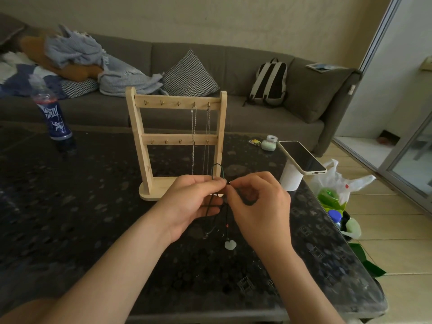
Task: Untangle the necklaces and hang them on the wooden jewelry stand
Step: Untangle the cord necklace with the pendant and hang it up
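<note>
Dark, speckled counter (70, 206) fills the lower view, with a grey sofa (233, 66) running along the wall behind it.

Above the middle of the counter the left hand (189, 202) and the right hand (259, 206) meet fingertip to fingertip. Each pinches a dark cord necklace (217, 164) between thumb and forefinger, and the remaining fingers are curled. A small loop of the cord stands up above the pinch. The rest trails down between the palms in several strands, past a small red bead (227, 226), to a pale green pendant (230, 244) low between the wrists. Whether the pendant rests on the counter or hangs just over it I cannot tell.

Just behind the hands stands the wooden jewelry stand (176, 102), upright on its oval base, with two rows of small hooks. Two thin chain necklaces (193, 136) hang from the two rightmost hooks of the top row and drop past the lower bar; the other hooks are bare.

Farther out, a blue-labelled bottle (55, 118) stands at the left. On the right, a phone (302, 157) lies tilted on a white cylinder (289, 181), near a pale green earbud case (268, 144). A plastic bag (339, 181) sits on the tiled floor beyond the counter's edge. On the sofa are a heap of blankets (74, 52), a checked cushion (190, 74) and a backpack (271, 83).
</note>
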